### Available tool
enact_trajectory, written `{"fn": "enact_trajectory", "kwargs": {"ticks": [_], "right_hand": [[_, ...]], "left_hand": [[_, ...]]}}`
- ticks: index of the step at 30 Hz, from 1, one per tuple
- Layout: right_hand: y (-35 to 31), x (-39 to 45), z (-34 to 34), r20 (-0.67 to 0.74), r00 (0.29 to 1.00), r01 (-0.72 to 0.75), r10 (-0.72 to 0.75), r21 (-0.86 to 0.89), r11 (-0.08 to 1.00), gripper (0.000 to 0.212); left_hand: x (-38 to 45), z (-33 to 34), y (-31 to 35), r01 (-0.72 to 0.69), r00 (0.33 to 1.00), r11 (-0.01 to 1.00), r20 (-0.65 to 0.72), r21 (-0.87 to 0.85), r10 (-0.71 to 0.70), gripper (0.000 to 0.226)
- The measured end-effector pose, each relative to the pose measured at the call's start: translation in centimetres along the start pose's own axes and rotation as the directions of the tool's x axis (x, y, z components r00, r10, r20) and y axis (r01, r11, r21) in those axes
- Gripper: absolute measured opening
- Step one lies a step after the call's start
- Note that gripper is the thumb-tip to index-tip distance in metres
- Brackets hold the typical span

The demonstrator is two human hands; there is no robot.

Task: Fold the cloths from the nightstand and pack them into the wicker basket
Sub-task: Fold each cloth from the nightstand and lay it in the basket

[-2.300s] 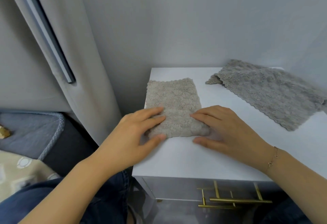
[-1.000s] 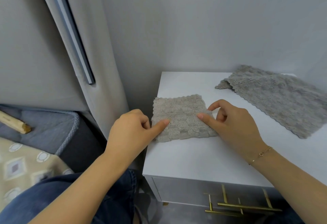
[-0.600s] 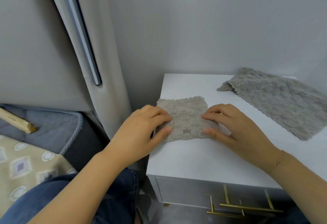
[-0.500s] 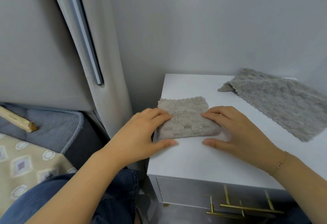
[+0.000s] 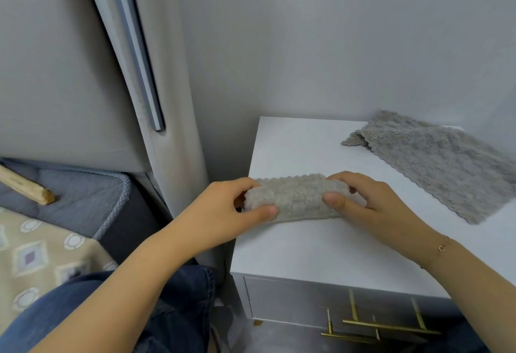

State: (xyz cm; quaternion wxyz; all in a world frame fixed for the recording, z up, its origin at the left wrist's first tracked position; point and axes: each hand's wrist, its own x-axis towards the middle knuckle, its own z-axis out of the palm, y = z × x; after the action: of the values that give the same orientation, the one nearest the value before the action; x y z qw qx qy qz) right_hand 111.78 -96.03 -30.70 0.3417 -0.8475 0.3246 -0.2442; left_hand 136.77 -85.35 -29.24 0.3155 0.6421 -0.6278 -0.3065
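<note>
A small beige folded cloth [image 5: 297, 197] is lifted at its near edge off the white nightstand [image 5: 301, 246]. My left hand [image 5: 223, 213] pinches its left end, thumb on the near face and fingers behind. Its right end is pinched by my right hand [image 5: 363, 199] the same way. A larger grey cloth [image 5: 435, 163] lies spread flat at the back right of the nightstand. No wicker basket is in view.
A padded grey headboard [image 5: 83, 59] and a bed with a grey mattress edge [image 5: 111, 193] and a patterned beige cover [image 5: 36, 252] lie to the left. A wooden stick [image 5: 25, 186] rests on the bed. Gold drawer handles [image 5: 377, 324] show below the nightstand top.
Both hands pressed the folded cloth flat on the nightstand; now they grip its two ends and its near edge has come up. The camera has tilted upward slightly.
</note>
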Motion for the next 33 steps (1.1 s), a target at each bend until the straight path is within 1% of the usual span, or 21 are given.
{"fn": "enact_trajectory", "kwargs": {"ticks": [3,5,7,9,10,13,15,16,18,20,21,23,25,26,28,30,31,33], "right_hand": [[-0.4,1.2,0.6,-0.079,0.991,-0.109,0.111,0.028,0.994,0.046],[-0.1,2.0,1.4,-0.193,0.973,-0.141,0.125,-0.071,0.988,0.055],[0.1,2.7,2.1,-0.278,0.957,-0.132,0.081,-0.173,0.976,0.062],[0.4,3.3,2.5,-0.303,0.947,-0.162,0.111,-0.150,0.975,0.064],[0.5,3.5,2.5,-0.303,0.942,-0.188,0.145,-0.120,0.975,0.065],[0.7,4.1,2.2,-0.270,0.938,-0.259,0.217,-0.132,0.957,0.060],[0.6,4.4,2.1,-0.238,0.945,-0.268,0.226,-0.162,0.950,0.061],[0.5,4.5,2.0,-0.222,0.947,-0.271,0.232,-0.161,0.949,0.061],[0.0,4.4,1.6,-0.167,0.954,-0.269,0.248,-0.119,0.956,0.062],[-0.6,3.8,0.8,-0.083,0.970,-0.230,0.227,-0.032,0.973,0.054],[-0.8,3.3,0.4,-0.034,0.977,-0.212,0.212,0.018,0.977,0.049],[-1.3,2.4,-0.4,0.055,0.975,-0.220,0.215,0.097,0.971,0.039],[-1.6,1.3,-1.1,0.116,0.974,-0.209,0.196,0.108,0.972,0.035],[-1.7,0.9,-1.4,0.133,0.974,-0.197,0.185,0.080,0.977,0.038],[-1.7,0.2,-1.9,0.142,0.979,-0.145,0.143,0.002,0.989,0.054],[-1.7,-0.3,-1.9,0.147,0.988,-0.028,0.046,-0.121,0.992,0.075],[-1.7,-0.4,-1.8,0.154,0.988,0.030,-0.003,-0.170,0.985,0.085],[-1.5,-0.7,-1.4,0.152,0.986,0.107,-0.075,-0.219,0.970,0.097]], "left_hand": [[0.7,0.1,0.0,0.108,0.991,0.987,-0.071,-0.119,-0.117,0.027],[1.2,0.2,-0.2,0.169,0.975,0.977,-0.120,-0.127,-0.184,0.032],[1.8,0.2,-0.5,0.198,0.963,0.980,-0.180,-0.023,-0.199,0.036],[2.4,0.1,-0.6,0.199,0.959,0.977,-0.222,0.083,-0.176,0.037],[2.6,0.1,-0.5,0.197,0.960,0.976,-0.219,0.091,-0.173,0.035],[3.3,-0.1,-0.8,0.213,0.971,0.973,-0.130,0.088,-0.201,0.041],[3.7,-0.4,-1.0,0.229,0.973,0.973,-0.036,0.023,-0.228,0.051],[3.7,-0.6,-0.9,0.245,0.969,0.969,0.007,-0.016,-0.245,0.052],[3.6,-1.1,-0.6,0.272,0.961,0.962,0.066,-0.038,-0.269,0.046],[3.3,-1.5,-0.4,0.266,0.960,0.962,0.107,-0.064,-0.258,0.037],[3.0,-1.7,-0.3,0.252,0.962,0.964,0.128,-0.081,-0.241,0.034],[2.4,-1.7,-0.3,0.201,0.973,0.975,0.139,-0.095,-0.187,0.031],[1.8,-1.4,-0.3,0.122,0.990,0.990,0.081,-0.066,-0.117,0.032],[1.5,-1.1,-0.3,0.061,0.997,0.998,0.040,-0.033,-0.060,0.033],[0.9,-0.6,0.1,-0.091,0.996,0.995,-0.010,0.040,0.092,0.040],[0.6,-0.3,0.7,-0.230,0.972,0.965,-0.014,0.124,0.234,0.053],[0.7,-0.1,1.0,-0.279,0.959,0.947,-0.002,0.159,0.283,0.057],[1.0,0.3,1.5,-0.345,0.938,0.916,0.032,0.204,0.346,0.054]]}}
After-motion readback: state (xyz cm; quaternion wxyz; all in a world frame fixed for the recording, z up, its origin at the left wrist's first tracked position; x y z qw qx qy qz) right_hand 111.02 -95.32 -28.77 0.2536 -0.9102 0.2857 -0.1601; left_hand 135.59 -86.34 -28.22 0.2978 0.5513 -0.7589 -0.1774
